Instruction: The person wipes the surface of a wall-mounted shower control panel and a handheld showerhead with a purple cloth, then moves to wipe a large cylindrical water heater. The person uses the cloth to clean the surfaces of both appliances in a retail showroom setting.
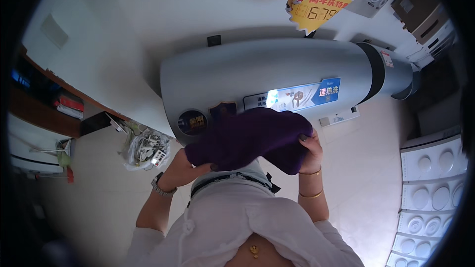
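A dark purple cloth (252, 139) is stretched between both hands in front of my waist. My left hand (185, 168) grips its left end, thumb on top. At the other end my right hand (311, 152) pinches the fabric, with the thumb over it and the fingers hidden underneath. Just beyond the cloth, a grey cylindrical water heater (267, 63) is mounted along the wall. Stickers and a bright blue-and-white label (297, 94) mark its front, and the cloth hides part of that side from view.
A yellow starburst price sign (319, 3) hangs above the heater. On the floor at left lies a plastic bag of cables (148, 150). White panels with round fittings (432, 193) stand at right. A brown wall unit (421, 5) is at upper right.
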The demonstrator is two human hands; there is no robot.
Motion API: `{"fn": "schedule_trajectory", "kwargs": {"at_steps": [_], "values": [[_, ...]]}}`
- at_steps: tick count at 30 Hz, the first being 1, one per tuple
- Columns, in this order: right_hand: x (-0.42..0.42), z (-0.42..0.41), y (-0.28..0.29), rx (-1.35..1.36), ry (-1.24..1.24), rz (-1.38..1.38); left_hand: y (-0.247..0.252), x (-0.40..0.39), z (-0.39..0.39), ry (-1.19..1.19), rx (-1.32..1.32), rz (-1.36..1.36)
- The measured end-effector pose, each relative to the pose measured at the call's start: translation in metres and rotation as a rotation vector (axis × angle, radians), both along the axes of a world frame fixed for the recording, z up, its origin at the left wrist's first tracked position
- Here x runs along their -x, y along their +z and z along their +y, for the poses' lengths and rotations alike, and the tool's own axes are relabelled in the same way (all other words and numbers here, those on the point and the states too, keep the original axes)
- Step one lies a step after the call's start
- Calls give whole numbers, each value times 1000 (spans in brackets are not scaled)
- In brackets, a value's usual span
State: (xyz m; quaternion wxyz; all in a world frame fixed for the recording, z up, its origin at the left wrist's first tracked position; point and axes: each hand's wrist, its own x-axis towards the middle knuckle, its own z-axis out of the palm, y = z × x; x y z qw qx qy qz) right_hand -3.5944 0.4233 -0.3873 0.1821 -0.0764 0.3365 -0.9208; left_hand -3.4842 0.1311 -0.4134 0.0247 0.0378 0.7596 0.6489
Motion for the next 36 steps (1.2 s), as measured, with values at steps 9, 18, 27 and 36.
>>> {"fn": "schedule_trajectory", "kwargs": {"at_steps": [9, 18, 27, 36], "values": [[32, 13, 3, 109, 95, 95, 32, 26, -62, 279, -390, 361], [44, 13, 21, -372, -140, 470, 62, 36, -53, 306, 119, 406], [94, 1, 31, -1081, -359, 937, 82, 74, -70, 391, 563, 530], [155, -43, 111, -925, -646, 1170, 144, 123, -107, 470, 576, 803]]}}
